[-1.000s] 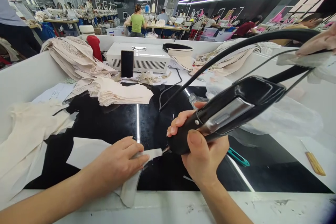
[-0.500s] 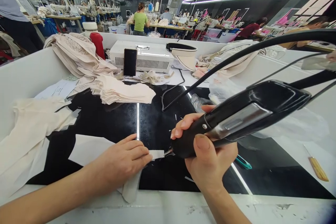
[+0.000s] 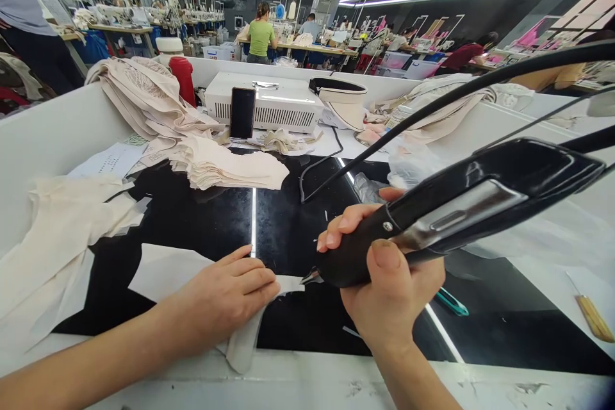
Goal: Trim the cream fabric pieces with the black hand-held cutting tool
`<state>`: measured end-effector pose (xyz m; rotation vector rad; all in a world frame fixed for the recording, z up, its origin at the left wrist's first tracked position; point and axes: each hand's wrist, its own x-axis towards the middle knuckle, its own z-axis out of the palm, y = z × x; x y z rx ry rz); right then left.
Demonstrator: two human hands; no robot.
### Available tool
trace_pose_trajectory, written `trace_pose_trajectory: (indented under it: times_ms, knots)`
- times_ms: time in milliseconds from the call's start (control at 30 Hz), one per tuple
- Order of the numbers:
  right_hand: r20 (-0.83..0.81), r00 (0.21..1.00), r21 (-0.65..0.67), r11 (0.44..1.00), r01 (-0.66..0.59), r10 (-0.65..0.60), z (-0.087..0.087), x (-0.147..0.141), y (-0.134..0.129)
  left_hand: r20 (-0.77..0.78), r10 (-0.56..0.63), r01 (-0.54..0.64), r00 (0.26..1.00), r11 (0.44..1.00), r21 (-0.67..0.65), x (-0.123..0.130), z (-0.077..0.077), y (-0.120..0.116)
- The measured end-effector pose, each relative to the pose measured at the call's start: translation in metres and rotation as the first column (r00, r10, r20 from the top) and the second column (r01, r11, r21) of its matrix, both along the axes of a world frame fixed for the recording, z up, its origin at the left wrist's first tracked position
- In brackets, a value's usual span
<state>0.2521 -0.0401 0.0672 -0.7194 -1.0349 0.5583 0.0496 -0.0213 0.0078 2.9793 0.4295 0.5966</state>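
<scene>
Fabric piece (image 3: 291, 284), pale, lies on a glossy black table (image 3: 298, 327) under the left hand (image 3: 225, 298), its fingers outstretched, pressing from above without closing, apparently to steady it. The right hand (image 3: 396, 291) wraps tightly around a black handheld power tool (image 3: 461, 211), angled so its metal tip (image 3: 312, 277) reaches the fabric's narrow end.

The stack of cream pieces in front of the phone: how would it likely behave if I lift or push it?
The stack of cream pieces would probably sag, as its edges ripple like soft cloth. Its layers look loose and uneven, so some may slide apart. Lying flat, it seems unlikely to roll.
</scene>
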Motion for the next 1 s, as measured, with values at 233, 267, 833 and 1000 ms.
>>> trace_pose_trajectory:
  times_ms: [233, 267, 833, 1000]
  knots:
    - [-0.050, 0.996, -0.017, 0.997, -0.069, 0.068, 0.000, -0.012, 0.008, 0.002, 0.014, -0.014, 1.000, 1.000, -0.003, 0.002, -0.003, -0.001]
    - [-0.045, 0.996, -0.020, 0.997, -0.073, 0.072, -0.001, -0.013, 0.009, 0.005, 0.012, -0.012, 1.000, 1.000, -0.001, 0.003, -0.003, -0.001]
    - [-0.019, 0.998, -0.007, 0.998, -0.060, 0.060, 0.000, -0.009, 0.010, 0.029, 0.020, -0.020, 0.999, 1.000, -0.001, 0.005, -0.003, -0.001]
    - [-0.036, 0.999, 0.009, 1.000, -0.022, 0.022, -0.001, -0.003, 0.008, 0.016, 0.010, -0.010, 1.000, 1.000, -0.005, 0.004, -0.001, -0.001]
